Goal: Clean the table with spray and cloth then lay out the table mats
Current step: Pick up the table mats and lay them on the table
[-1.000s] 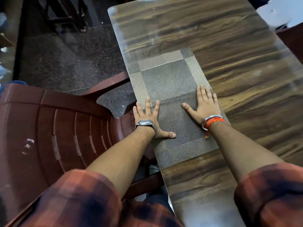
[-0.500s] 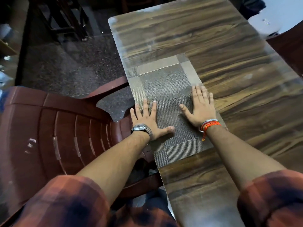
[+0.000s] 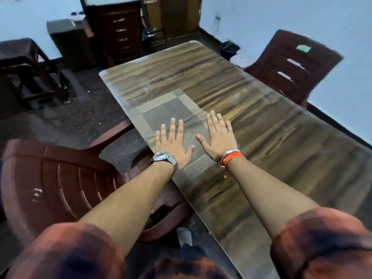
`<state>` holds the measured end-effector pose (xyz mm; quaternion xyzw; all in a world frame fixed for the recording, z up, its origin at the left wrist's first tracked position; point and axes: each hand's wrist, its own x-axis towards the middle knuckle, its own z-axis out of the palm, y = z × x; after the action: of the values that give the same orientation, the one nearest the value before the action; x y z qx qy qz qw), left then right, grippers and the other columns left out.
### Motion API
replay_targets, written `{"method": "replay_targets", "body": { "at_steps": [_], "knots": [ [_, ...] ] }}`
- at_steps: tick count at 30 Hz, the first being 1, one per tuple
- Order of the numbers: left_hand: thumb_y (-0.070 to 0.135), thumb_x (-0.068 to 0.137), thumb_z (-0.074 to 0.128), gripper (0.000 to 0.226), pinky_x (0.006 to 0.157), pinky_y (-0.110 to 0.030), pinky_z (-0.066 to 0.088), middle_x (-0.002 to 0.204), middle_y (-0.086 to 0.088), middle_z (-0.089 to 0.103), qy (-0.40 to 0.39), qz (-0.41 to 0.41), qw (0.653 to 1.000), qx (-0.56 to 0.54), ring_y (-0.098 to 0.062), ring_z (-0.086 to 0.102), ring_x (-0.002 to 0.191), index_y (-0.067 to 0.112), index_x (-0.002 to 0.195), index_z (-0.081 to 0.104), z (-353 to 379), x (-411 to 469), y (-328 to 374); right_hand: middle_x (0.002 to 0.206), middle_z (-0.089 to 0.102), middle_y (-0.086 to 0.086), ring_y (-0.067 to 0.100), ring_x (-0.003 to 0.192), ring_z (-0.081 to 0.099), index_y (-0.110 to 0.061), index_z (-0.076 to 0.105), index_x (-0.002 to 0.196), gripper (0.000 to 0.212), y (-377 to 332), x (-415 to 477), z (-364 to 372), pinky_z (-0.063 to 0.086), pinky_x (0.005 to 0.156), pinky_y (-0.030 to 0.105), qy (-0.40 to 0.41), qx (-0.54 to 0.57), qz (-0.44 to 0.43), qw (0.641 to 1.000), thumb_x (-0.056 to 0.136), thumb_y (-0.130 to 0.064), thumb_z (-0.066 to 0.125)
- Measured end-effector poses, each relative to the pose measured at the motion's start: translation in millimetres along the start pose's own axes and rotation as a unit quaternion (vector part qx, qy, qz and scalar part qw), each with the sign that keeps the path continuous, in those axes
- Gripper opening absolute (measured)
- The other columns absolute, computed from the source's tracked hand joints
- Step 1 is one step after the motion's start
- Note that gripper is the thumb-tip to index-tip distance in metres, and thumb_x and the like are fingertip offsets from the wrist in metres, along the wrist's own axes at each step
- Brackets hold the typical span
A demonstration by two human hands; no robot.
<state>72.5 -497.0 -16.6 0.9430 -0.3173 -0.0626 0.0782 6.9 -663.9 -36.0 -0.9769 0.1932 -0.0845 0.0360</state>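
- Standing at the far left, a dark stool (image 3: 24, 63) is well apart from the tabletop, with speckled floor (image 3: 80, 109) between them.
- A brown plastic chair (image 3: 60, 178) is pushed close to the tabletop's left edge. Its armrest reaches almost to the glass, so room on that side is tight.
- The left hand (image 3: 173, 144), with a wristwatch (image 3: 164, 158) on its wrist, lies flat on the table mat (image 3: 167, 111), fingers straight and spread, gripping nothing.
- The table mat lies on the tabletop (image 3: 281, 137) with its left side along the tabletop's left edge. A crease crosses it just beyond the fingertips.
- The right hand (image 3: 218, 140), with a bangle and red thread (image 3: 231, 156) at its wrist, presses flat on the mat's right part, fingers released and close together. The two thumbs nearly meet.
- From the mat's right side, wood grain under glass runs on to the far and right edges of the tabletop.
- A second plastic chair (image 3: 291, 65) stands at the far right edge, near the pale wall.
- Since a second ago the view has lifted. A chest of drawers (image 3: 118, 31), the wall and the second chair have come into sight.
- Both hands have stayed flat on the mat. The left one now lies further in from the mat's left edge.
- Count: two hands, one table mat, two plastic chairs, one stool, one chest of drawers, one wristwatch.
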Motion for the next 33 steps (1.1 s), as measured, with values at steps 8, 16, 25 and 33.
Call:
{"method": "replay_targets", "body": {
  "at_steps": [8,16,25,33],
  "knots": [
    [0.051,0.096,0.035,0.082,0.120,-0.048,-0.002,0.163,-0.005,-0.015,0.008,0.138,0.990,-0.008,-0.033,-0.007,0.150,0.018,0.155,-0.012,-0.1,-116.9,64.6,0.160,0.005,0.005,0.019,0.147,0.005,-0.011,0.010,0.152,0.080,0.0,-181.6,-59.8,0.003,0.118,0.039,0.033,-0.006,0.125,0.992,0.093,-0.059,0.033],
    [0.047,0.096,0.037,0.080,0.120,-0.047,-0.003,0.164,-0.001,-0.012,-0.004,0.296,0.955,-0.024,-0.029,-0.004,0.150,0.020,0.156,-0.008,13.7,-230.1,178.7,0.160,0.006,0.005,0.018,0.148,0.005,-0.011,0.012,0.152,0.079,51.9,-360.7,-96.8,0.003,0.119,0.039,0.048,-0.030,0.272,0.960,0.093,-0.058,0.032],
    [0.051,0.096,0.035,0.080,0.120,-0.047,-0.001,0.164,-0.001,-0.009,-0.032,0.374,0.927,0.000,-0.028,-0.002,0.150,0.019,0.156,-0.006,61.6,-331.4,303.2,0.161,0.001,0.004,0.017,0.148,-0.001,-0.012,0.006,0.152,0.077,128.9,-513.0,-118.3,-0.003,0.118,0.036,0.057,-0.032,0.366,0.928,0.095,-0.055,0.033],
    [0.054,0.097,0.032,0.079,0.120,-0.049,0.002,0.164,-0.003,-0.009,-0.077,0.388,0.916,0.068,-0.030,0.000,0.150,0.017,0.156,-0.006,131.5,-431.3,427.1,0.161,0.000,0.005,0.018,0.148,0.000,-0.011,0.006,0.152,0.077,241.2,-671.0,-125.6,-0.001,0.118,0.039,0.023,-0.025,0.405,0.914,0.095,-0.056,0.029]
  ]
}}
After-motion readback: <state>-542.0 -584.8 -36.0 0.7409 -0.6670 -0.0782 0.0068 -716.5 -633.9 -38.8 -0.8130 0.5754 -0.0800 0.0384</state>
